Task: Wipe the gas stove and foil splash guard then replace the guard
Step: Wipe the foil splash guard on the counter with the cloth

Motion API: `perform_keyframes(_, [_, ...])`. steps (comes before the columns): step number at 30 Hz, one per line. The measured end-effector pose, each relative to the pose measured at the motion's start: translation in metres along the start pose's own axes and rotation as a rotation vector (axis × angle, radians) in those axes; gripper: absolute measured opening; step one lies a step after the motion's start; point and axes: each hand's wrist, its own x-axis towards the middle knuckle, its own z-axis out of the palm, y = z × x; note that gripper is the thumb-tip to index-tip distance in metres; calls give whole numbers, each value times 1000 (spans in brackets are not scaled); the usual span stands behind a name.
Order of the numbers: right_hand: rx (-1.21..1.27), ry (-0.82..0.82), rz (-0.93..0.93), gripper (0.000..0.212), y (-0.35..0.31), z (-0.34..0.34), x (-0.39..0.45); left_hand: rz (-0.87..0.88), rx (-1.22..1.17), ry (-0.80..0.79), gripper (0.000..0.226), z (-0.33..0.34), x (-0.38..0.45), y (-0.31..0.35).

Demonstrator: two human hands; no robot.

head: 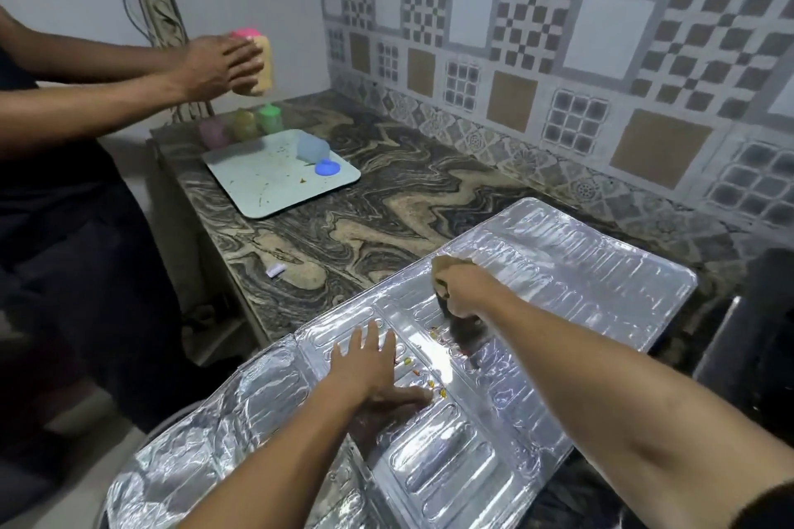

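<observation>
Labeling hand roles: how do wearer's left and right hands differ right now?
The left hand lies flat, fingers spread, empty, pressing the foil splash guard. The right hand is fisted around a cloth, farther up the guard. Both are on the guard, which lies flat on the counter.

shiny embossed foil splash guard (537,271), glossy marbled stone counter (365,219), soft cloth (442,271)

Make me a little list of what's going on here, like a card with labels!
Place: marbled counter by a tiled wall
Splash guard: lying flat, unfolded, shiny foil
Left hand: open, pressed flat on the guard
Right hand: gripping a cloth, on the guard
Crumbs: small coloured bits between the hands
Tray: pale, stained, farther back
Someone else: holding a pink-lidded container
</observation>
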Motion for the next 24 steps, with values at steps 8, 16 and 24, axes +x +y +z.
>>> perform_keyframes(8, [-86,-552,17,30,44,-22,-29,-12,-24,-12,123,-1,-4,2])
perform_keyframes(16, [141,-639,194,14,73,-54,-30,0,-29,-11,124,3,-4,0])
perform_keyframes(24, [108,254,125,23,24,-67,31,-17,-20,-29,126,2,-1,4])
